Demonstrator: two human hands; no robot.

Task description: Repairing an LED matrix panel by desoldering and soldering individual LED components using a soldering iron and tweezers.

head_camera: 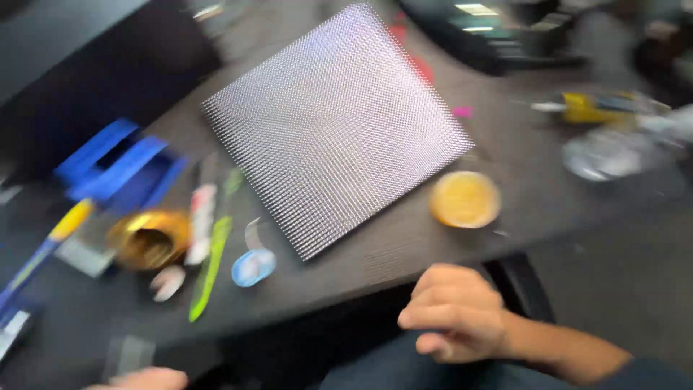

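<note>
Loosely curled right hand (456, 312) below yellow lid (465, 198)

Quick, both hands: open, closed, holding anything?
Left hand: only a sliver at the bottom edge; cannot tell.
Right hand: curled closed near the lap, nothing visibly held.

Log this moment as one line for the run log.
right hand: curled, off desk, holding nothing visible | left hand: at frame edge | grid panel: flat on desk
</note>
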